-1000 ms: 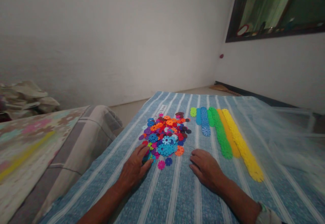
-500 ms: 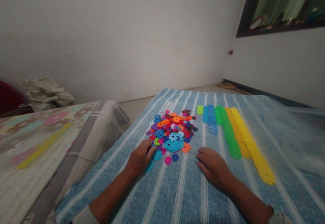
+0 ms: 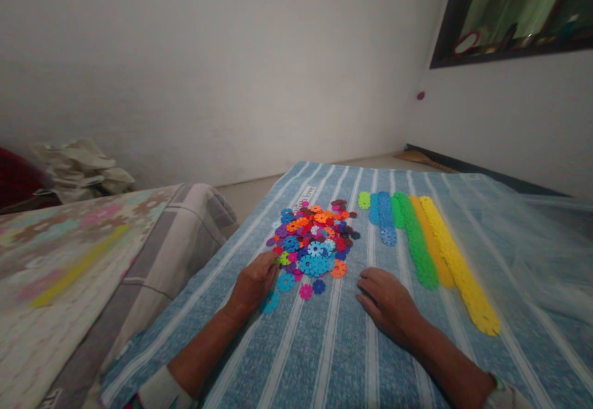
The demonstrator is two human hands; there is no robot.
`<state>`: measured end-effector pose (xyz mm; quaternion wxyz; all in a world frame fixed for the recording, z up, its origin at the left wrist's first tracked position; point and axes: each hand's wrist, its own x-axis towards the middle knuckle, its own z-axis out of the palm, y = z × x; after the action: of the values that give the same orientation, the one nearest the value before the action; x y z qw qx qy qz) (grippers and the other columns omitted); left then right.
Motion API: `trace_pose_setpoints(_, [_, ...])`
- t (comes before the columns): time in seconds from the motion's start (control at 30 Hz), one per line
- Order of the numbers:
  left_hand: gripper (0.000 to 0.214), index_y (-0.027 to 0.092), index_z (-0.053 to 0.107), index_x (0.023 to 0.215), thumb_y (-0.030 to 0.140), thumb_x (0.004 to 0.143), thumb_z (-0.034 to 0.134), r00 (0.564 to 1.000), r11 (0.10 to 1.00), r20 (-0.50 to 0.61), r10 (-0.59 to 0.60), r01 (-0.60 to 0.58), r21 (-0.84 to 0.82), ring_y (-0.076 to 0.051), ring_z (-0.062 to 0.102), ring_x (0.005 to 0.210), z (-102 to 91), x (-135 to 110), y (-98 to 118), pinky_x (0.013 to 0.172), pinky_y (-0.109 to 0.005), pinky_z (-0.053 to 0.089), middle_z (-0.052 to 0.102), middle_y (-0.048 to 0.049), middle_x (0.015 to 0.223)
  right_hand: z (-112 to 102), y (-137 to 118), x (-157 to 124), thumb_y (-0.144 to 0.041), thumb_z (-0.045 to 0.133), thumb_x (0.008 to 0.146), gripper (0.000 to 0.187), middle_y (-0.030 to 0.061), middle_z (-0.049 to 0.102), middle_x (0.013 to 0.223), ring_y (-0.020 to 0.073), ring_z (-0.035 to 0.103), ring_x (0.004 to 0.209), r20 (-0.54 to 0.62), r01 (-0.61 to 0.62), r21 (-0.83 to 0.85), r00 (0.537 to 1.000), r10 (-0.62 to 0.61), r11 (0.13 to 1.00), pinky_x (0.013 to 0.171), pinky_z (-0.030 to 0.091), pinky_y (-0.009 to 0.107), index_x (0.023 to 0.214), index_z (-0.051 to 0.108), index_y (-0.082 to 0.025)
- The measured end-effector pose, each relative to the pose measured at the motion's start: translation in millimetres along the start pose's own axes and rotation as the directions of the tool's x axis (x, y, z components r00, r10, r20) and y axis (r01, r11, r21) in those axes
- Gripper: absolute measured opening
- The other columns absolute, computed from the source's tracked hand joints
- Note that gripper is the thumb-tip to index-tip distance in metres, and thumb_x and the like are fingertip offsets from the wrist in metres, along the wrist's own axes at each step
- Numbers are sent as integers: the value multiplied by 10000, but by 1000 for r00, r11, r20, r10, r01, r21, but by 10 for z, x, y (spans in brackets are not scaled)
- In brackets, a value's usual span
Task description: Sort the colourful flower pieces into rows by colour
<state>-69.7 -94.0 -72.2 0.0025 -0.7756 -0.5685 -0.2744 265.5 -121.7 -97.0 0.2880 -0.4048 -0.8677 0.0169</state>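
A heap of small flat plastic flower discs (image 3: pixel 315 239) in many colours lies on a blue striped cloth (image 3: pixel 333 347). My left hand (image 3: pixel 254 284) rests at the heap's near left edge, fingers curled, its tips pinching a lime green disc (image 3: pixel 283 259). A loose blue disc (image 3: pixel 270 302) lies just beside that hand. My right hand (image 3: pixel 386 304) lies palm down on the cloth, right of the heap, fingers loosely bent and holding nothing. Sorted rows of discs stretch to the right: lime, blue (image 3: pixel 384 217), green (image 3: pixel 417 245), orange and yellow (image 3: pixel 458 267).
A patterned mattress with a rolled edge (image 3: pixel 185 236) lies to the left, with crumpled cloth (image 3: pixel 81 162) behind it. Sheer netting (image 3: pixel 532 236) covers the cloth's right side. White walls stand behind, and a dark-framed window (image 3: pixel 514 13) is at the upper right.
The view swung left at first, then held. My left hand drew back slightly from the heap and closed on a lime green disc; a blue disc now shows beside it. My right hand stayed put.
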Motion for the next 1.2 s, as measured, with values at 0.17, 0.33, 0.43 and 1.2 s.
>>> trace_pose_setpoints(0.17, [307, 212, 657, 962, 345, 906, 385, 1000, 1000, 15, 18, -18, -18, -197, 675, 919, -16, -38, 63, 842, -310, 550, 721, -68, 965, -2, -8, 6, -181, 526, 888, 90, 105, 648, 1029, 238, 607, 972, -7, 0, -1, 1000, 0, 1000, 876, 487, 397, 896, 614, -202])
trace_pose_setpoints(0.33, [321, 227, 653, 994, 379, 907, 385, 999, 998, 10, -42, 41, 39, -198, 691, 888, -12, -38, 93, 784, -284, 550, 738, -61, 972, 3, -7, 3, -176, 527, 886, 90, 110, 651, 1036, 242, 606, 969, -12, 1, 0, 1000, -1, 1000, 866, 489, 399, 893, 614, -199])
trace_pose_setpoints(0.43, [308, 219, 626, 967, 403, 906, 386, 992, 990, 31, -121, 118, 80, -196, 693, 757, -28, -47, 161, 692, -274, 533, 731, -48, 849, 7, 3, 1, -171, 537, 880, 85, 108, 649, 1049, 241, 603, 977, -4, -1, 7, 1000, 1, 1000, 870, 487, 395, 910, 613, -195])
trace_pose_setpoints(1.2, [338, 193, 694, 791, 336, 915, 414, 993, 981, 112, 25, -3, -196, -157, 604, 764, -61, 821, 732, 741, -269, 449, 680, -21, 794, 20, -19, 54, -158, 584, 866, 38, 86, 627, 1004, 227, 571, 966, 11, -39, 29, 999, 38, 999, 866, 454, 374, 873, 599, -192])
